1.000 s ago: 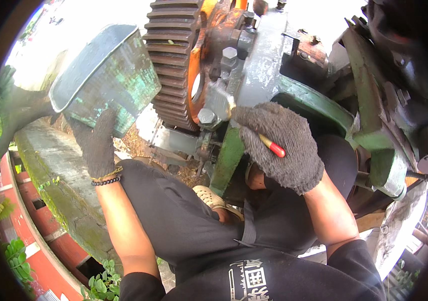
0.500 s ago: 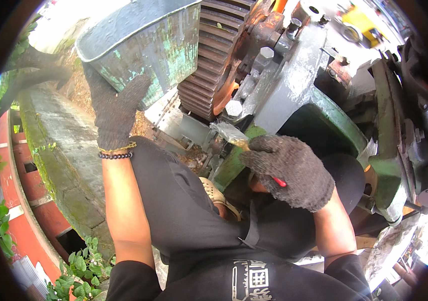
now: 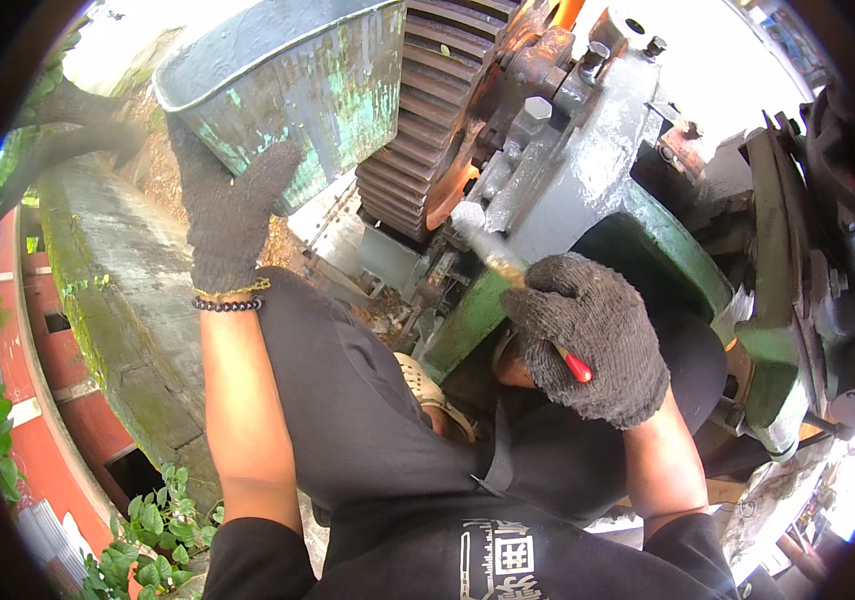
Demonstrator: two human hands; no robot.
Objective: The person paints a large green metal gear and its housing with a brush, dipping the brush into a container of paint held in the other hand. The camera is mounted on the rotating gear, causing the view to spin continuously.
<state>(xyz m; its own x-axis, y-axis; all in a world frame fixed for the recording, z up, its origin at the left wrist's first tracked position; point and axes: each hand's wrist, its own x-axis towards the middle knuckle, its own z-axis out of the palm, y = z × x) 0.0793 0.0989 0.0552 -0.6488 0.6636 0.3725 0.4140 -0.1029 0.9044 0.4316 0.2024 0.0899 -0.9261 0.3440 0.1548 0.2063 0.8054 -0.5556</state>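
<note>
At the far left a mossy concrete wall (image 3: 112, 330) runs beside red railings (image 3: 32, 400), with green leaves (image 3: 142, 525) below. The left hand (image 3: 230, 215), in a dark knit glove, lies flat and unclenched against the side of a grey-green metal hopper (image 3: 287, 85); its grip holds nothing, and a bead bracelet (image 3: 227, 303) circles the wrist. Just right of the hopper sits a large rusty gear wheel (image 3: 437, 120). Further right, the gloved right hand (image 3: 592, 335) is clenched around a brush with a red-tipped handle (image 3: 575, 368). The brush head (image 3: 469, 218) juts up-left from the grip, just below the gear, against the green machine frame (image 3: 687, 270).
</note>
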